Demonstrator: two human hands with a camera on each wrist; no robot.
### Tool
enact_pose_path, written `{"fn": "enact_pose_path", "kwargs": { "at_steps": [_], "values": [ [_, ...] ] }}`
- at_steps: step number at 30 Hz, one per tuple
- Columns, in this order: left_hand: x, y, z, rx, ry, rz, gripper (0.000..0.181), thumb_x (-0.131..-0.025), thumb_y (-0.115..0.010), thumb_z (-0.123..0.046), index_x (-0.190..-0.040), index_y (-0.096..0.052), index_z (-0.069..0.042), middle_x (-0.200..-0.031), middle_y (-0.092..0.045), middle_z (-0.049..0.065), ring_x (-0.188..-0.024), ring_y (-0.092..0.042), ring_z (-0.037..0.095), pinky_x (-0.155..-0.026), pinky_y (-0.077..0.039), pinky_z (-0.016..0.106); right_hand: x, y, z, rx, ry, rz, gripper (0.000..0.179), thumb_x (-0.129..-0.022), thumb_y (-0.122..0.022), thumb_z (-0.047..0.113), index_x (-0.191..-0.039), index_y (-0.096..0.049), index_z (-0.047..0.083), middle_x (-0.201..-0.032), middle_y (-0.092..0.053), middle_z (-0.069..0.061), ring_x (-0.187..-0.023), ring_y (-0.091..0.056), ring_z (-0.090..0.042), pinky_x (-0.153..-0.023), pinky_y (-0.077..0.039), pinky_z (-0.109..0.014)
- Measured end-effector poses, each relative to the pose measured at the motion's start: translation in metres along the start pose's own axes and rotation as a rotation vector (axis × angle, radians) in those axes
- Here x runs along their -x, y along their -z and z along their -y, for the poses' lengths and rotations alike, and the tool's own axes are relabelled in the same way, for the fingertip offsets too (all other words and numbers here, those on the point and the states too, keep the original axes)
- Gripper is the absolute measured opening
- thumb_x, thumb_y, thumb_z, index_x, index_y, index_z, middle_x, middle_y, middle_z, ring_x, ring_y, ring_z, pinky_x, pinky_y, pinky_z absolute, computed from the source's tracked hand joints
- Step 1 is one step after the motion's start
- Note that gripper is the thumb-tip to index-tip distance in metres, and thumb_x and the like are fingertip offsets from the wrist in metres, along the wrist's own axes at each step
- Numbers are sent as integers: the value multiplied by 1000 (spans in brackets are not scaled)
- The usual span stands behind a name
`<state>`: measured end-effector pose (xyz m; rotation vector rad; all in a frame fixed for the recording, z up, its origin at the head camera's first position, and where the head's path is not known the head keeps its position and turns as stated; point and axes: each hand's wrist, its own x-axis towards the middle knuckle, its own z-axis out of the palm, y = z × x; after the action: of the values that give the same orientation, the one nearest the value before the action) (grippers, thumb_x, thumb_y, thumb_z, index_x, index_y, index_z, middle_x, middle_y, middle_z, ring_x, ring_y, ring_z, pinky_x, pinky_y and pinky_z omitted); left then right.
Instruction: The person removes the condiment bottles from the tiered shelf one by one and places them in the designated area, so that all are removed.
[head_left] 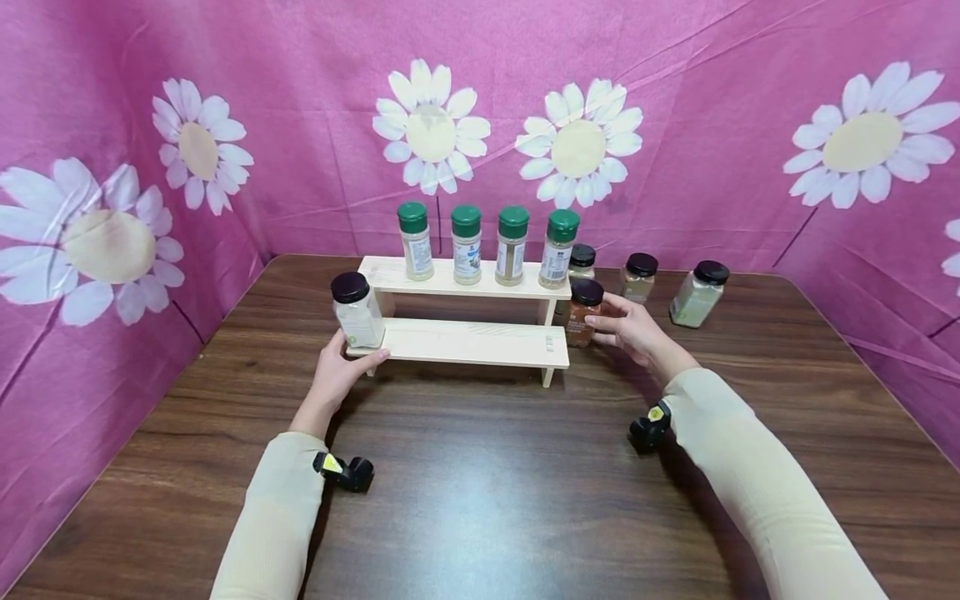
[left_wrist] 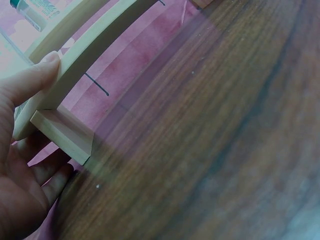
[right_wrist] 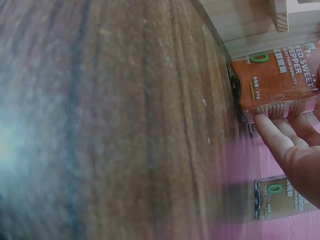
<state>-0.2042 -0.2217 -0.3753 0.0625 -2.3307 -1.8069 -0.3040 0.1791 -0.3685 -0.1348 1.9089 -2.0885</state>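
Note:
My left hand [head_left: 341,371] grips the left end of the lower step of a two-step wooden spice rack [head_left: 465,342]; in the left wrist view the thumb [left_wrist: 37,77] lies along the step's front edge. A black-capped jar of pale powder [head_left: 360,321] stands on that end, beside the hand. To the right of the rack, my right hand [head_left: 633,329] holds a black-capped jar of red sweet pepper [head_left: 581,325] by its right side. Its label shows in the right wrist view, with fingers [right_wrist: 275,137] against the jar's side.
Several green-capped shaker bottles [head_left: 467,250] line the upper step. Behind the right hand stand more black-capped jars: one partly hidden [head_left: 582,260], a brownish one [head_left: 638,279] and a pale green one [head_left: 697,296]. A pink daisy-print cloth [head_left: 502,50] hangs behind the brown table [head_left: 465,483].

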Motion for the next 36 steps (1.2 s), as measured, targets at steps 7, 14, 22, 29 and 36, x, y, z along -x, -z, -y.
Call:
{"fn": "enact_pose_path", "kwargs": {
  "at_steps": [7, 14, 22, 29, 36],
  "values": [
    [1, 0, -1, 8, -4, -3, 58, -74, -66, -4, -124, -37, 2, -122, -41, 20, -110, -34, 25, -93, -22, 36, 0, 2, 1, -6, 8, 22, 66, -80, -58, -2, -135, -21, -1, -98, -49, -2, -83, -55, -10, -88, -35, -41],
    [1, 0, -2, 8, -6, -3, 58, -74, -66, -4, -123, -38, 3, -121, -41, 20, -109, -34, 25, -93, -23, 36, 0, 4, -1, 2, 21, 54, 65, -81, -57, -1, -135, -19, -2, -101, -48, -2, -86, -54, -10, -89, -32, -43],
    [-10, 3, 19, 11, -6, 2, 61, -72, -70, -9, -124, -39, -2, -122, -42, 15, -110, -34, 21, -93, -22, 34, 1, 5, -1, 9, 10, 54, 67, -81, -56, -1, -136, -18, 0, -102, -47, -2, -85, -54, -10, -89, -33, -41],
    [-12, 2, 26, 0, -15, -7, 61, -72, -70, -12, -125, -39, -4, -121, -43, 13, -110, -35, 19, -93, -23, 34, 1, 6, 0, 13, 39, 62, 65, -79, -57, -4, -135, -24, 3, -104, -47, -3, -88, -52, -10, -86, -38, -33],
    [-9, 2, 17, 11, 0, 3, 62, -73, -69, -9, -125, -38, -2, -122, -42, 16, -111, -34, 21, -93, -23, 35, 6, 9, 4, 32, 74, 99, 61, -76, -63, 1, -129, -34, 7, -102, -53, 0, -92, -51, -11, -87, -37, -34]
  ]
}}
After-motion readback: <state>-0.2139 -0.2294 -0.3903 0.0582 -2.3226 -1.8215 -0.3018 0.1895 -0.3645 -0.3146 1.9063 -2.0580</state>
